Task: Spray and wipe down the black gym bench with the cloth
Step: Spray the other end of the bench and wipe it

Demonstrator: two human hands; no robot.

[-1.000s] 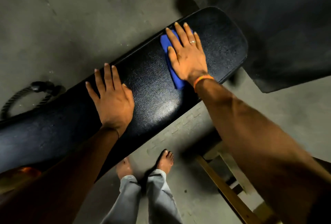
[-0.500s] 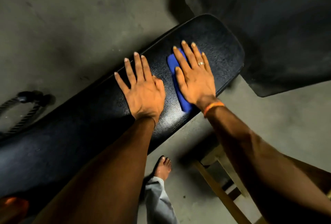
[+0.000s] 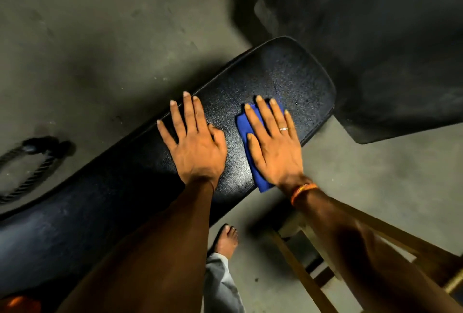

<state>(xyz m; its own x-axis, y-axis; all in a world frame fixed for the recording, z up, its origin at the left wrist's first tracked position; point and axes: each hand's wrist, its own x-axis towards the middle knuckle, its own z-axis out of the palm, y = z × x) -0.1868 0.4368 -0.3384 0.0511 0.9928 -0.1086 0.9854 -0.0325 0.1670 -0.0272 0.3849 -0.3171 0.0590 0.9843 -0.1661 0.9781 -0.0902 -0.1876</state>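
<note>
Beside the bench (image 3: 288, 79): rope (image 3: 30, 172), mat (image 3: 375, 49).

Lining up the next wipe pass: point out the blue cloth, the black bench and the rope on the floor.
blue cloth (image 3: 242, 124): head view, on its uncovered edge strip.
black bench (image 3: 288, 74): head view, on the speckled far end of the pad.
rope (image 3: 31, 147): head view, on its black end piece.

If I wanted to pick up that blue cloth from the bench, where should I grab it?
Probably the near corner of the blue cloth, which seems to poke past the bench's near edge, just below the wrist. Pinch it from the near side, thumb on top, finger beneath. The rest lies flat, pinned under the right hand's spread fingers, so there is little else to catch.
</note>
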